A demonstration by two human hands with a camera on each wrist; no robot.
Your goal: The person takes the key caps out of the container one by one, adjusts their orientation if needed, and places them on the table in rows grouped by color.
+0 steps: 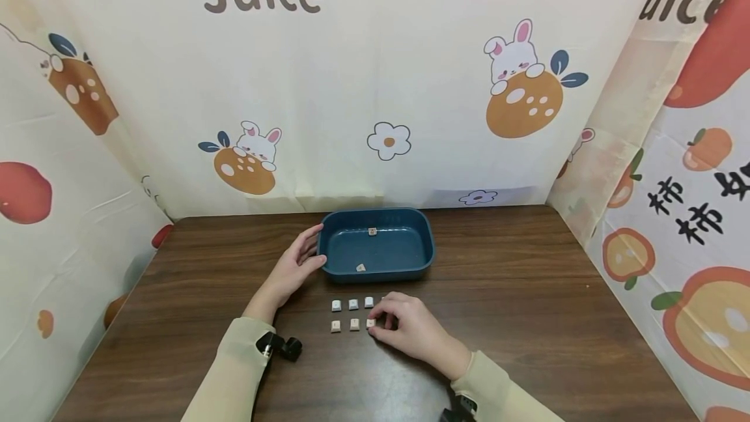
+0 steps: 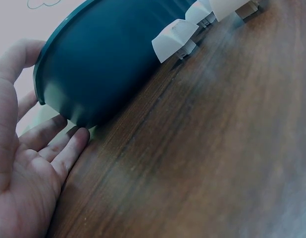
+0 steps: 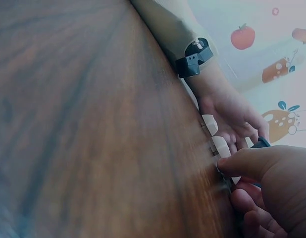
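Note:
A blue tray (image 1: 377, 275) stands on the table, with two small keycaps inside, one of them a pale keycap (image 1: 372, 232). My left hand (image 1: 293, 269) holds the tray's left end, thumb at the near corner and fingers along the outer side. In the left wrist view the fingers (image 2: 69, 148) touch the tray wall (image 2: 93, 64). Nearer to me, white keycaps (image 1: 353, 305) form two rows. My right hand (image 1: 413, 331) pinches a keycap (image 1: 371, 323) at the right end of the nearer row. Its fingers partly cover another keycap behind them.
The brown wooden table (image 1: 527, 318) reaches back to a printed curtain (image 1: 351, 83), with more printed cloth at both sides. A black wrist camera (image 1: 281, 347) is strapped on the left sleeve, and another camera (image 1: 459, 409) on the right one.

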